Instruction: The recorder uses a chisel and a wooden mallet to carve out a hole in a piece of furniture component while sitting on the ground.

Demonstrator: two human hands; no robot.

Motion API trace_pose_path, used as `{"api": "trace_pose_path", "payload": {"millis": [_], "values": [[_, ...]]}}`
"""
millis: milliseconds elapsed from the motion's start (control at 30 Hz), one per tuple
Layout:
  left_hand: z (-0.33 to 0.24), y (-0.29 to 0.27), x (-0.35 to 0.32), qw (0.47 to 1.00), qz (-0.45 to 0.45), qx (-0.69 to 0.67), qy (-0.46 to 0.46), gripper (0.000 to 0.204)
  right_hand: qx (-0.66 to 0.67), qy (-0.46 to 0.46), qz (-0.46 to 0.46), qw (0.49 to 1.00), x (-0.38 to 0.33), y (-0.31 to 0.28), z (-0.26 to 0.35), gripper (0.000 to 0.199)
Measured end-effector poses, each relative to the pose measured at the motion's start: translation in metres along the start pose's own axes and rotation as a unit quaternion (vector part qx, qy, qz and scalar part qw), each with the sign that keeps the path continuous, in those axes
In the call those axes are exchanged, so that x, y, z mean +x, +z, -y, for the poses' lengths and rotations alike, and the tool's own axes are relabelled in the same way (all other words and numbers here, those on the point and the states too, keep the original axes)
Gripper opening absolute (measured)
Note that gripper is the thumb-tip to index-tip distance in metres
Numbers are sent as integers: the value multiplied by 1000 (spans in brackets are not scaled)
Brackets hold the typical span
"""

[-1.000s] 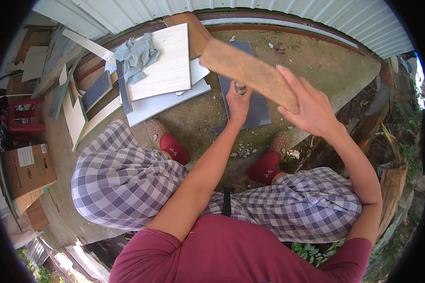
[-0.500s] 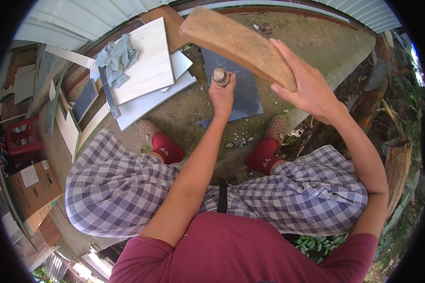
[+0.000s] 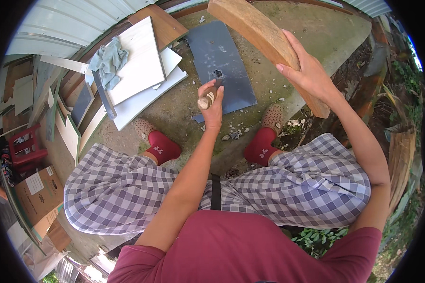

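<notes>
I see 2 hands, apart. Right hand (image 3: 310,78) grips a curved wooden billet (image 3: 257,29), raised; likely heavy, stiff, best held near its lower end. Left hand (image 3: 213,112) wraps a wooden-handled tool (image 3: 205,102), probably rigid, above the holed grey panel (image 3: 236,87) on concrete (image 3: 342,30).

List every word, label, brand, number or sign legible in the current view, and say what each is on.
Cardboard box: dark printed lettering on its brown side; wording not copied here.
Large white label on that box: print too small to read.
Small white label near the box's edge: too small to read.
Wooden block, handled tool and grey panel: no lettering that I can make out.
</notes>
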State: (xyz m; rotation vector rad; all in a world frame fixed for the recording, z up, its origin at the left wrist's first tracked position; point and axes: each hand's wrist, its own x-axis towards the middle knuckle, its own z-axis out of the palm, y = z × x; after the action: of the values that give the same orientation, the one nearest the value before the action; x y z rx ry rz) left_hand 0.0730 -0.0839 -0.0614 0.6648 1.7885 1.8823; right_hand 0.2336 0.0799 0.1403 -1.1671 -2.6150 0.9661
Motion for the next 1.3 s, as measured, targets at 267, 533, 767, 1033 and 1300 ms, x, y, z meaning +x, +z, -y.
{"api": "trace_pose_path", "payload": {"millis": [267, 533, 767, 1033, 1300], "values": [[9, -10, -26, 999, -3, 16, -33, 34, 5, 28, 36, 999, -8, 16, -20, 80], [22, -24, -37, 996, 4, 78, -50, 39, 1, 54, 66, 996, -9, 18, -22, 80], [6, -40, -28, 982, 62, 168, 57, 40, 7, 40, 67, 997, -10, 34, -32, 80], [-29, -45, -32, 983, 84, 147, 75, 50, 97, 40, 63, 993, -14, 36, -41, 77], [-85, -70, 6, 931, 208, 270, -129, 38, 41, 86, 86, 992, -2, 38, -32, 81]]}}
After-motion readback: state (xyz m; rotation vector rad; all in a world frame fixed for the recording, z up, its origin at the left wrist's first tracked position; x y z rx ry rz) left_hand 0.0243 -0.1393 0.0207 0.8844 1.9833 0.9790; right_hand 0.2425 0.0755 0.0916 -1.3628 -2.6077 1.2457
